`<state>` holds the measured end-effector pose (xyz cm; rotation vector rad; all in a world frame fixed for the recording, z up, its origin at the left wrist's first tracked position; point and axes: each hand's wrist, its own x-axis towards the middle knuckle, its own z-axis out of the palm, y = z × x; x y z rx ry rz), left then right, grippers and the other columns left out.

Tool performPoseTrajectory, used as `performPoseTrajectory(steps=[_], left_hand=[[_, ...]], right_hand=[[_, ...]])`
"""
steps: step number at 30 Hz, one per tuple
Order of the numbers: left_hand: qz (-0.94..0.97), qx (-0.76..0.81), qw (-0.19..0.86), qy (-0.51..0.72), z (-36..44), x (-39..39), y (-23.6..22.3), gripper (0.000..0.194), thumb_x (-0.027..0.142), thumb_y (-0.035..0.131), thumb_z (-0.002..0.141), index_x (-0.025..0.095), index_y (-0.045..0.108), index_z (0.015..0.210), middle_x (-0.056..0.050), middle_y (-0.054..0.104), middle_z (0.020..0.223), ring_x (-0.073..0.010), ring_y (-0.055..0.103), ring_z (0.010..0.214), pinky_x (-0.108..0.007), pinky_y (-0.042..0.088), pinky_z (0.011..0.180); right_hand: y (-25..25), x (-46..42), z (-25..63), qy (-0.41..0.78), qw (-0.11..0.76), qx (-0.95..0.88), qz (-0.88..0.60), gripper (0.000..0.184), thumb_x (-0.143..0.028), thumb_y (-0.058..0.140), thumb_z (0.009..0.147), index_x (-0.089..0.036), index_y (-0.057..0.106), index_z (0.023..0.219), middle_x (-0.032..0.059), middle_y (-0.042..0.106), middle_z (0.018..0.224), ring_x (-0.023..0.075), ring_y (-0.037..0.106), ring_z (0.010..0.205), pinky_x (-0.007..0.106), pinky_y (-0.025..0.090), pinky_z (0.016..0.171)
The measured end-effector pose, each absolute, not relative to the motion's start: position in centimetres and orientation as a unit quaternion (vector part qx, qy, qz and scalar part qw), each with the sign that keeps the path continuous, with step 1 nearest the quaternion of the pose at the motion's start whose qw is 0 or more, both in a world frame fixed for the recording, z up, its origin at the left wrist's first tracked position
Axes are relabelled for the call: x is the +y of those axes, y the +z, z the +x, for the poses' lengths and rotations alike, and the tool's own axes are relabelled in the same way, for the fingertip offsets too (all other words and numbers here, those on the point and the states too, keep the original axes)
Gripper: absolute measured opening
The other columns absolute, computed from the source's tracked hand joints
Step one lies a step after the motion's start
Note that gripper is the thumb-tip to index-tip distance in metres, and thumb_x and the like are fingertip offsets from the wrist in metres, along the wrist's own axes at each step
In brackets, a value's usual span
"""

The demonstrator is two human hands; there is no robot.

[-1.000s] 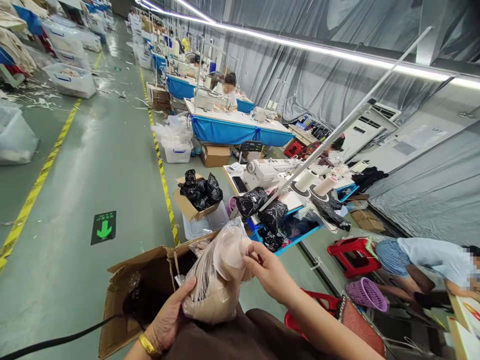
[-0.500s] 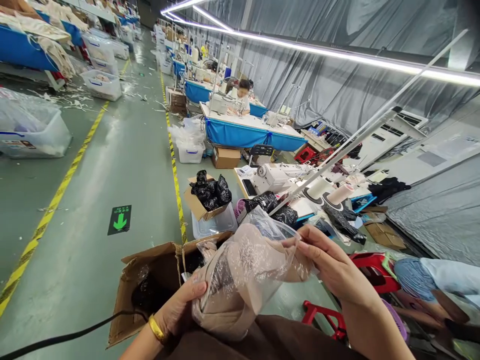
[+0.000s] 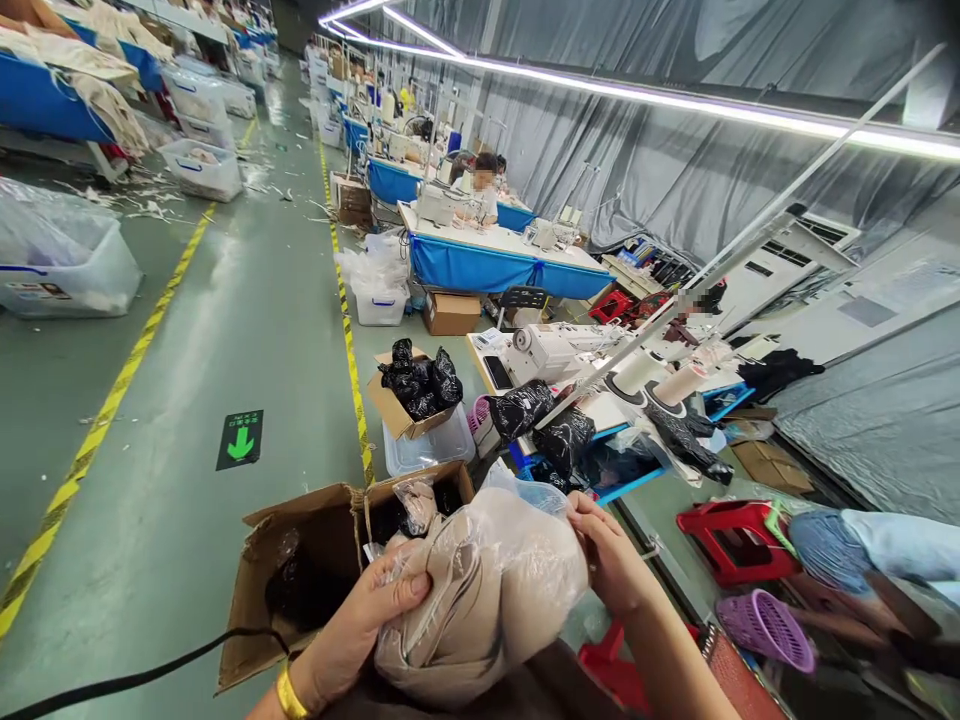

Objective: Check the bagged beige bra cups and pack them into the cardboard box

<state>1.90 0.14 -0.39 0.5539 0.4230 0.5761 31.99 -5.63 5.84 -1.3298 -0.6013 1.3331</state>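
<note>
A clear plastic bag [image 3: 517, 520] with folded beige fabric pieces [image 3: 457, 610] in it is held up in front of my lap. My left hand [image 3: 379, 605], with a gold bracelet at the wrist, grips the bag's left side, thumb on top. At the upper right, my right hand [image 3: 609, 552] pinches the plastic near the bag's mouth. Behind the bag stands an open cardboard box [image 3: 300, 515] holding dark bundles and a small clear bag of beige pieces [image 3: 420, 500]. The fingers under the bag are hidden.
A small carton [image 3: 409, 425] of black plastic bags sits on a clear bin. Ahead is a sewing machine [image 3: 551, 350] with thread cones and black bags. A red stool [image 3: 739, 540] and a purple basket [image 3: 769, 628] are at right. A black cable [image 3: 150, 675] crosses lower left.
My right hand has moved down and slightly left, drawing the plastic in closer around the beige pieces. The bag looks fuller and rounder on its right side. My left hand keeps its grip.
</note>
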Motion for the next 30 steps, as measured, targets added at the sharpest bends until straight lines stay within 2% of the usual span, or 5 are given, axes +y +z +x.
performPoseTrajectory(steps=[9,14,22,25,30], left_hand=[[0.209,0.183,0.92,0.279,2.0,0.0,0.8,0.036,0.027,0.072,0.088,0.03,0.077,0.123,-0.005,0.078,0.11,-0.0244,0.072,0.105,-0.031,0.056,0.096],[0.185,0.195,0.92,0.284,2.1,0.3,0.6,0.036,0.027,0.073,0.086,0.032,0.078,0.122,-0.005,0.079,0.113,-0.0273,0.072,0.11,-0.04,0.049,0.111],[0.214,0.218,0.907,0.289,2.4,0.3,0.2,0.05,0.035,0.077,0.083,0.024,0.071,0.131,-0.01,0.073,0.13,-0.034,0.065,0.124,-0.046,0.046,0.115],[0.281,0.269,0.872,0.296,2.4,1.4,-1.1,0.065,0.044,0.08,0.081,0.026,0.06,0.14,-0.011,0.058,0.151,-0.0359,0.056,0.136,-0.048,0.042,0.117],[0.432,0.404,0.747,0.304,1.4,3.4,-3.5,0.077,0.057,0.071,0.087,0.025,0.041,0.15,-0.014,0.038,0.165,-0.0293,0.025,0.156,-0.049,0.021,0.127]], right_hand=[[5.8,-6.5,31.4,0.568,0.591,-0.23,-0.524,0.045,-0.046,0.088,0.075,-0.019,0.052,0.076,-0.0055,0.044,0.063,0.008,0.032,0.053,0.019,0.027,0.048],[6.2,-6.6,31.3,0.566,0.612,-0.228,-0.503,0.041,-0.043,0.087,0.076,-0.018,0.053,0.076,-0.0049,0.046,0.065,0.0086,0.035,0.054,0.018,0.032,0.049],[8.9,-7.4,31.8,0.504,0.628,-0.298,-0.512,0.034,-0.045,0.084,0.08,-0.02,0.061,0.08,-0.0017,0.058,0.069,0.011,0.048,0.057,0.019,0.04,0.053],[12.1,-8.3,31.3,0.43,0.559,-0.442,-0.554,0.022,-0.045,0.068,0.097,-0.024,0.067,0.094,0.0046,0.071,0.093,0.0194,0.063,0.079,0.027,0.051,0.068],[14.4,-6.7,29.4,0.292,0.256,-0.753,-0.531,0.02,-0.02,0.045,0.108,-0.024,0.064,0.104,0.0077,0.073,0.116,0.0229,0.069,0.102,0.033,0.052,0.087]])
